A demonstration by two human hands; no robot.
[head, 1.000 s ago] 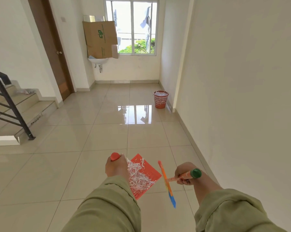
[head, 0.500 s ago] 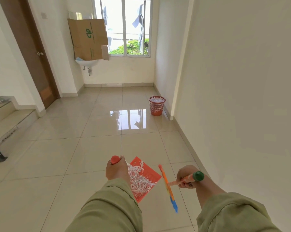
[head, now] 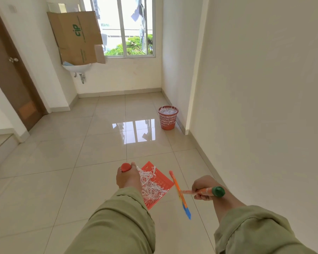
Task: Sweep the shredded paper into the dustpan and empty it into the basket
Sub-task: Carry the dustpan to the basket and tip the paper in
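Item, your left hand [head: 128, 177]: wrapped round the red handle of the dustpan [head: 159, 177], held roughly level, presumably so the shredded paper [head: 151, 187] heaped on it stays put. Item, your right hand [head: 204, 187]: gripping the brush [head: 180, 194] clear of the pan, out of the load's way. Item, basket [head: 168, 117]: well ahead by the wall corner, already holding shreds, awaiting this load.

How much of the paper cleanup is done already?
Done: shredded paper sits piled in the orange dustpan, and the floor tiles in view look swept. In hand: the left hand holds the dustpan's handle, and the right hand holds the broom. Left: carrying the load to the orange basket, already heaped with paper, and tipping it in.
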